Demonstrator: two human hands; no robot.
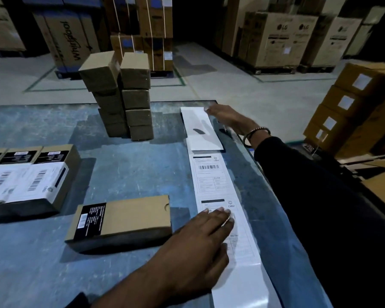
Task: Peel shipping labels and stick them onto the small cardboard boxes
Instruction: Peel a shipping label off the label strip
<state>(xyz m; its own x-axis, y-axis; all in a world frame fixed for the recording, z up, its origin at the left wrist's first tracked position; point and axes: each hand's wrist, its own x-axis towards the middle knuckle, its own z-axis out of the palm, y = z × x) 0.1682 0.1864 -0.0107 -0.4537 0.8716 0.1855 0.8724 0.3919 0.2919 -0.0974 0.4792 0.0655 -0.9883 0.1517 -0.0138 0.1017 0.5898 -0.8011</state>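
left hand (200, 236) pressing flat on label strip (218, 196); right hand (226, 117) pinching blank strip end, lifting. next: peeling label for unlabelled box (120, 221).

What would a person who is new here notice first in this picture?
Probably the long white label strip, which runs along the right edge of the blue table. The left hand presses flat on its near part and the right hand touches its far end. Next, two stacks of small cardboard boxes stand at the table's far side, and one unlabelled box lies beside the left hand.
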